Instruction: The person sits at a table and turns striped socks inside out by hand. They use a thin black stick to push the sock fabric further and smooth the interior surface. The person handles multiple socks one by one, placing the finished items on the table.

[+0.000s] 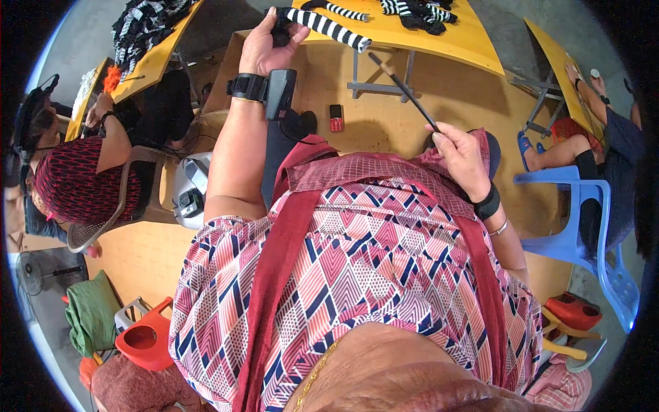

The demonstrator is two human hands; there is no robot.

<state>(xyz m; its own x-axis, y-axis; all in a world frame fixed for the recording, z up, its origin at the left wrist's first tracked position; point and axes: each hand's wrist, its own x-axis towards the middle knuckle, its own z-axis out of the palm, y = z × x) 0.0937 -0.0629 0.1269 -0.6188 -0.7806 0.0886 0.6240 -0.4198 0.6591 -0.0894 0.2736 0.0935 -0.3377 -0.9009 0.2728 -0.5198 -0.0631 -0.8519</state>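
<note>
tube [328, 27] is slim, striped black and white.

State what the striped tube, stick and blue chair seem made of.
Striped tube: probably knitted yarn, matte and fuzzy-looking.
Stick: straight, dark, smooth; metal, plastic or painted wood, unclear.
Blue chair: likely moulded plastic, glossy highlights on smooth curves.

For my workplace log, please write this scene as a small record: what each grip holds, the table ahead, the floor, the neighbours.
Left grip: holds a black-and-white striped tube by its black end
Right grip: holds a thin black stick
Stick tip: near the tube's free end; contact unclear
Table ahead: yellow table, bearing more striped pieces
Floor: red-and-black handheld device
Neighbours: people at left and right, the latter by a blue chair
</note>
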